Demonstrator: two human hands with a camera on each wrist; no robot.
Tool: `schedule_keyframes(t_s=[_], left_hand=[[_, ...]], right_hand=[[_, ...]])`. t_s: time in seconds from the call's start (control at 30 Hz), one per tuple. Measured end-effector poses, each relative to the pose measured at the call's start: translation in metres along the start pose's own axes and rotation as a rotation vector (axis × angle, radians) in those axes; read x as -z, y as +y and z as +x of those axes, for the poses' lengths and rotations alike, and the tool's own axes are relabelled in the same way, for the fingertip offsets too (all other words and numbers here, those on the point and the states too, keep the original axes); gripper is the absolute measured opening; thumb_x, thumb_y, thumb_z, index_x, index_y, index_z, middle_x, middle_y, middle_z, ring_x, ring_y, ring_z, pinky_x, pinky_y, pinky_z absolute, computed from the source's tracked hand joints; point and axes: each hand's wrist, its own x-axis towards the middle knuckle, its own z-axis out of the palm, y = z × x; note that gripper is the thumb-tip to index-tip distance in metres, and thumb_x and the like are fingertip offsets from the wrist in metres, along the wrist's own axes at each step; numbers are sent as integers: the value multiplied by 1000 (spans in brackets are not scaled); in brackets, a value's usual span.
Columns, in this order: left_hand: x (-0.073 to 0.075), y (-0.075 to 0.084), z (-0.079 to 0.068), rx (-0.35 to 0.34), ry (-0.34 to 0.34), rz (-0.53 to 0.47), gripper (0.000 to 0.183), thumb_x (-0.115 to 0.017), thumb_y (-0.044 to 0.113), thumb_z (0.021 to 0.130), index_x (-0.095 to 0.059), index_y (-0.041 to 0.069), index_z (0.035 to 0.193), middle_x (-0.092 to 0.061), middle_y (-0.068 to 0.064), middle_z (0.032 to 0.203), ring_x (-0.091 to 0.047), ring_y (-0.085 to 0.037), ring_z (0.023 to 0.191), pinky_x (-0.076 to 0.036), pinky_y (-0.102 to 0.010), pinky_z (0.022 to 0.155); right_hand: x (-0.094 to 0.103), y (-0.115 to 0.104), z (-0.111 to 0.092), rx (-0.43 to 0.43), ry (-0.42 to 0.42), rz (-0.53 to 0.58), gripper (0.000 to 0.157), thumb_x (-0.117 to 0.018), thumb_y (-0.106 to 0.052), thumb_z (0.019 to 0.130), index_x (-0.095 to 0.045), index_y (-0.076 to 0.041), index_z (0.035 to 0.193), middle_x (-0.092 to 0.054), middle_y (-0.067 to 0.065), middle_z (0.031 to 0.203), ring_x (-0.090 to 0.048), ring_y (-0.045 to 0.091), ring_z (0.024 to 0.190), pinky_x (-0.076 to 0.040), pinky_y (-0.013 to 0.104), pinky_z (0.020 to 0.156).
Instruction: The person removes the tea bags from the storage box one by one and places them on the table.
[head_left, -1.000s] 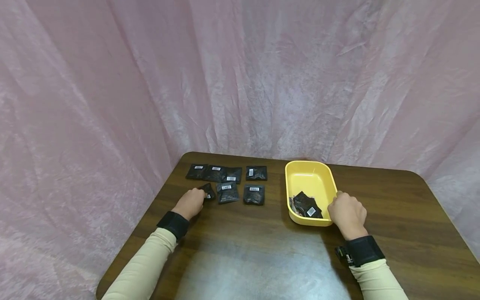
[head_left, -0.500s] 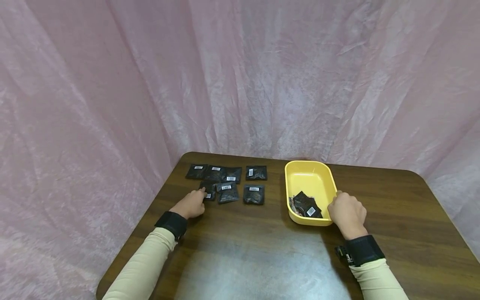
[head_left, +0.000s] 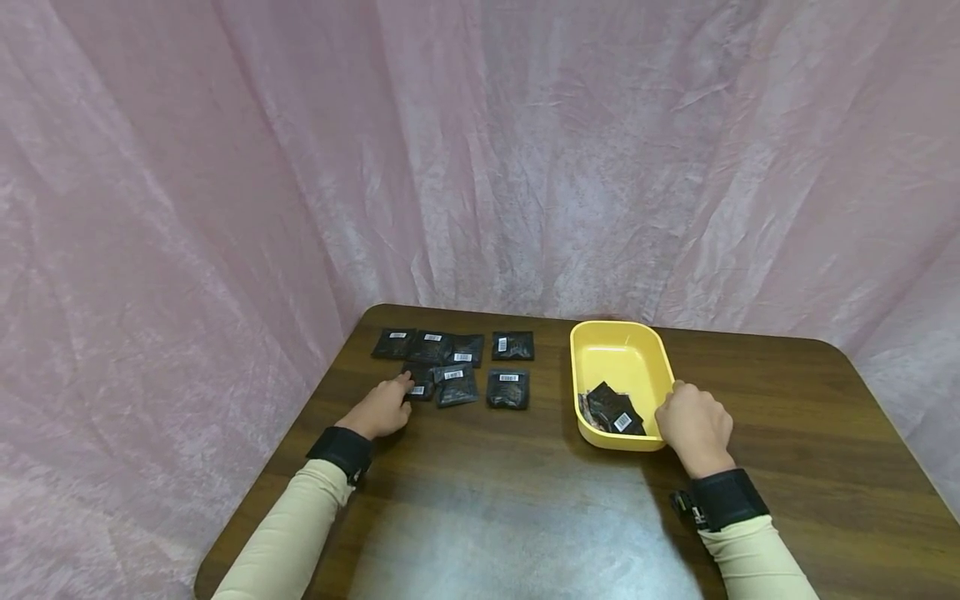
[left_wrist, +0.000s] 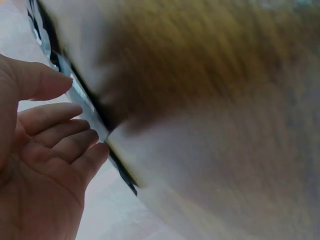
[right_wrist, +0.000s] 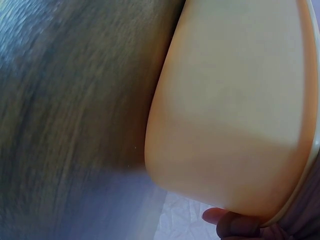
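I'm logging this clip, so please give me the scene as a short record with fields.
Surface: brown wood-grain table
Loose on table: seven flat square black packets with white labels, some overlapping
Container: yellow rounded-rectangular plastic tub
Tub contents: similar black packets, count unclear
Left hand: fingertips at the leftmost front packet
Right hand: holds the tub's right side
Backdrop: pink crushed-fabric curtain

Head cam: high, on tub's (head_left: 618, 362) near side, facing forward and down, widest; curtain (head_left: 525, 167) beyond tub. Left wrist: low, close, left of tub, facing packets (head_left: 455, 387) nearly edge-on. Right wrist: tight on tub's outer wall. Head/left share left hand (head_left: 377, 407), packets; head/right share tub, right hand (head_left: 695, 425).
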Motion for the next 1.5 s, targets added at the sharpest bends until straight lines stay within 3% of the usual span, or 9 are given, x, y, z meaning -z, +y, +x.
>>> schedule_keyframes(t_s=[0.2, 0.37, 0.67, 0.83, 1.0, 1.17, 1.37, 1.5], left_hand=[[4, 7, 2, 10, 2, -4, 50, -58, 4, 100, -53, -16, 147, -42, -36, 163, -43, -49, 154, -39, -59, 125], [5, 17, 5, -21, 17, 10, 51, -58, 6, 102, -53, -15, 147, -44, -33, 164, -44, -46, 155, -39, -57, 126], [7, 62, 15, -115, 27, 30, 53, -62, 13, 105, -51, -10, 152, -46, -27, 165, -44, -41, 156, -40, -55, 126], [6, 107, 23, -184, 72, 65, 53, -65, 18, 106, -54, -7, 151, -49, -24, 164, -48, -37, 155, -42, -51, 125], [5, 170, 29, -306, 107, 102, 51, -64, 22, 107, -57, -5, 149, -53, -22, 161, -53, -34, 152, -42, -47, 126], [-3, 233, 36, -419, 93, 89, 47, -60, 24, 109, -58, -1, 149, -57, -16, 160, -57, -30, 148, -44, -41, 125], [-21, 284, 48, -417, 29, 54, 40, -58, 26, 110, -66, 4, 143, -63, -10, 154, -66, -24, 138, -53, -35, 115], [-37, 305, 59, -381, 9, 143, 25, -64, 30, 107, -76, 11, 118, -77, -2, 118, -75, -14, 101, -61, -29, 85]], right_hand=[[-1, 2, 0, 1, 6, -1, 35, -47, -17, 102, -67, 8, 114, -69, 36, 93, -66, 53, 76, -46, 53, 56], [-1, 3, 1, 0, 7, -7, 37, -48, -18, 102, -67, 9, 119, -69, 37, 96, -66, 53, 77, -47, 54, 57], [-3, 1, 0, 2, 8, -1, 37, -47, -18, 101, -68, 7, 119, -70, 36, 97, -67, 53, 77, -47, 54, 57], [-3, 0, 0, 0, 6, -4, 37, -47, -18, 102, -68, 7, 118, -70, 36, 96, -67, 53, 77, -47, 53, 56], [-1, 2, 0, -1, 3, -10, 36, -46, -18, 102, -68, 8, 115, -70, 36, 95, -66, 52, 76, -47, 53, 56], [0, 4, 0, -8, 3, -9, 36, -45, -17, 102, -68, 7, 116, -69, 35, 92, -66, 52, 74, -46, 53, 55], [-2, 1, 1, -14, -3, -5, 39, -47, -18, 102, -68, 6, 124, -71, 36, 99, -67, 53, 79, -48, 53, 57], [-1, -1, 2, -14, -4, -8, 40, -48, -18, 102, -67, 7, 125, -71, 35, 98, -67, 51, 78, -48, 52, 57]])
